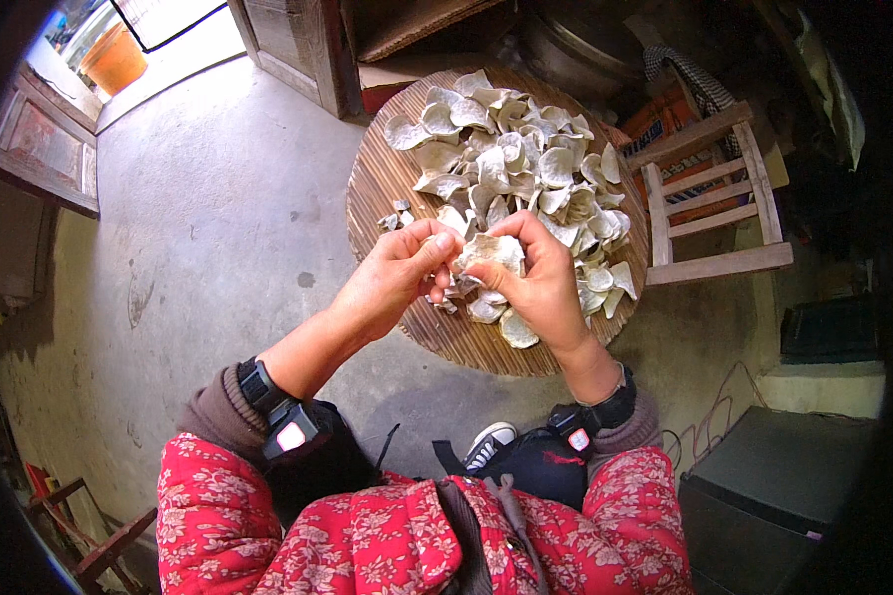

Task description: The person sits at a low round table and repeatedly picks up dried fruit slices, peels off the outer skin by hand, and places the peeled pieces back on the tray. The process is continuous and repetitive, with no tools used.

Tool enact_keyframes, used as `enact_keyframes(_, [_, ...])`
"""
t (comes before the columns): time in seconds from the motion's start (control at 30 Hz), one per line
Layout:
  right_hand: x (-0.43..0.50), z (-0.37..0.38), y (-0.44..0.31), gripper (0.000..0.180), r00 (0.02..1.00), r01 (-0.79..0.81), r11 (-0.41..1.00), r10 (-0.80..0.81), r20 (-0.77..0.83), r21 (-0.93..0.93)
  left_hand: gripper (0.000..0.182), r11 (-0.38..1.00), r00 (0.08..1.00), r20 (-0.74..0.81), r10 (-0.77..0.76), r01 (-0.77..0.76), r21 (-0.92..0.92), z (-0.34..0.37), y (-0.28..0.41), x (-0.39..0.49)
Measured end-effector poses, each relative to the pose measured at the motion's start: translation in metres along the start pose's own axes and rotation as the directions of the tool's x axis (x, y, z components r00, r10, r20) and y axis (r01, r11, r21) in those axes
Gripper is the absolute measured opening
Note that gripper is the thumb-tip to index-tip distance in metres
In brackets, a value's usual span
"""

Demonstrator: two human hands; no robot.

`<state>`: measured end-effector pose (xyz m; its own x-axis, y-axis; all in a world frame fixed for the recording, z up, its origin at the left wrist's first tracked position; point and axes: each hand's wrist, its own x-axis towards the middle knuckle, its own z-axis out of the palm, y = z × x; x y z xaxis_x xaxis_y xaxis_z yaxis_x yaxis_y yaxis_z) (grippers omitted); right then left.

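Observation:
My right hand point(543, 275) grips a pale, rough-edged dried slice point(497, 251), probably of some root, with the thumb across its near face. At the slice's left edge is my left hand point(405, 264), its thumb and fingers pinched together. Whether a small fragment sits between those left fingertips is hard to make out. Below both hands lies a round tray of bound reeds or bamboo strips point(387, 171), bearing a heap of curled dried slices point(506, 160). Small broken bits point(396, 216) rest on the tray left of the heap.
A wooden chair point(714, 204) stands against the tray's right side. Behind it is a large metal pot point(580, 48). A dark flat-topped box point(774, 465) sits at lower right, with thin cables beside it. An orange bucket point(115, 59) stands past the open doorway at upper left.

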<state>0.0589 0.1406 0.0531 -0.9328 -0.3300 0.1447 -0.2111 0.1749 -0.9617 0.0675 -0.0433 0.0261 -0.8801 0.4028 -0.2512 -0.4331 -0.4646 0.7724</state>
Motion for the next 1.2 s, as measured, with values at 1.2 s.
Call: enact_keyframes(1.2, [-0.001, 0.009, 0.002, 0.016, 0.998, 0.022, 0.999, -0.019, -0.053, 0.047, 0.015, 0.933, 0.976, -0.204, 0.076, -0.141, -0.330, -0.004, -0.003, 0.005])
